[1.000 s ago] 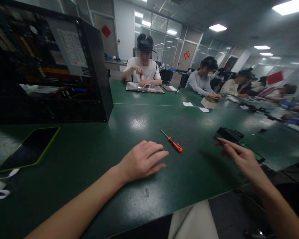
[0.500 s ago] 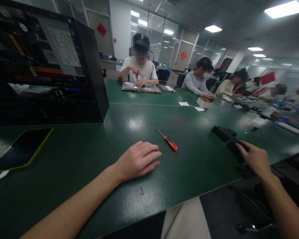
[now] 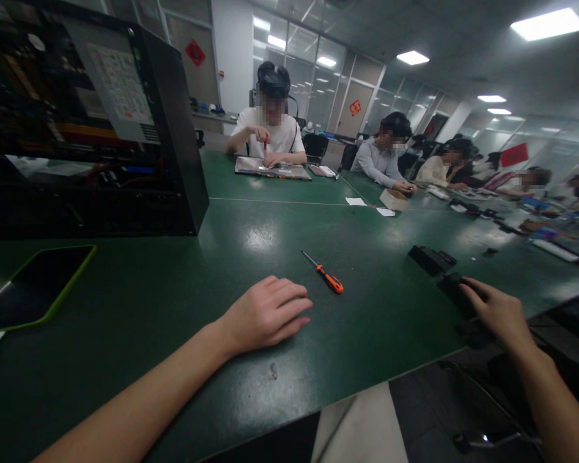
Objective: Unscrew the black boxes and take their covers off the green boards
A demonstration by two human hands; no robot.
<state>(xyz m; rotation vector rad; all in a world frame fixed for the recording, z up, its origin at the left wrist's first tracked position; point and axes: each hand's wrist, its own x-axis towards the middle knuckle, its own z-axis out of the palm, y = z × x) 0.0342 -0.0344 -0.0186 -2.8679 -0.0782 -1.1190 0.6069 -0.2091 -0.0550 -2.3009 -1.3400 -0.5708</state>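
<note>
My left hand (image 3: 273, 313) rests palm down on the green table, fingers slightly apart and nothing in it. Just beyond its fingertips lies a screwdriver (image 3: 330, 279) with an orange and black handle, its metal shaft pointing away to the left. Near the table's right front edge, my right hand (image 3: 499, 315) is closed on a black part (image 3: 456, 289) whose kind I cannot make out. Its thumb lies on top and the other fingers are partly hidden. Another black block-shaped piece (image 3: 431, 260) lies directly beyond that part; whether the two are joined is unclear.
An open black computer case (image 3: 178, 141) stands at the left, with a phone in a green case (image 3: 43, 286) in front of it. Across the table (image 3: 270, 218), a person (image 3: 270, 132) works on a flat panel (image 3: 273, 169). Further right sit several other people.
The view has turned slightly, so the phone and computer case sit a little further left. Both hands hold nearly the same places, and the screwdriver has not moved.
</note>
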